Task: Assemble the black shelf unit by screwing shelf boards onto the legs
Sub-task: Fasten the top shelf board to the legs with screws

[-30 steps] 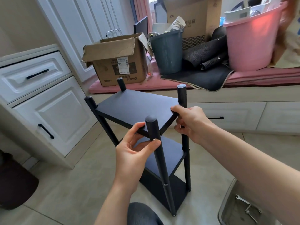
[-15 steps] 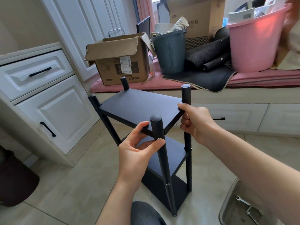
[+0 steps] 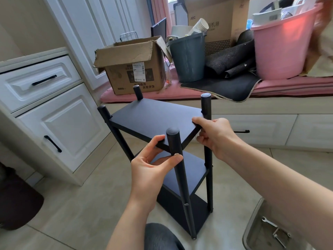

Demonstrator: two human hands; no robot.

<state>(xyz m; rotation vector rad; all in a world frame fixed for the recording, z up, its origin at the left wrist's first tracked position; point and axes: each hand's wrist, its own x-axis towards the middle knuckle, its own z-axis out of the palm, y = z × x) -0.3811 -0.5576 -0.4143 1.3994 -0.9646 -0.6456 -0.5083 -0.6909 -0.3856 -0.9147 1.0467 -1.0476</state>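
Observation:
The black shelf unit stands on the tiled floor in front of me, with a top shelf board [image 3: 155, 118], a middle board [image 3: 187, 175] and a bottom board [image 3: 191, 213] between black round legs. My left hand [image 3: 151, 170] grips the near front leg [image 3: 180, 174] just under the top board, thumb on the leg and fingers at the board's near edge. My right hand [image 3: 214, 136] holds the top board's right corner against the right leg [image 3: 208, 159].
A white cabinet with black handles [image 3: 52, 143] stands at the left. A window bench [image 3: 270, 109] behind the shelf carries a cardboard box [image 3: 133, 69], a grey bin [image 3: 187, 56] and a pink tub [image 3: 281, 46]. A grey tray with a wrench [image 3: 268, 222] lies bottom right.
The view has shifted slightly, so the shelf and hands sit a little higher and more to the right in frame. My right hand has slid up to the top board's corner. My left grip is unchanged.

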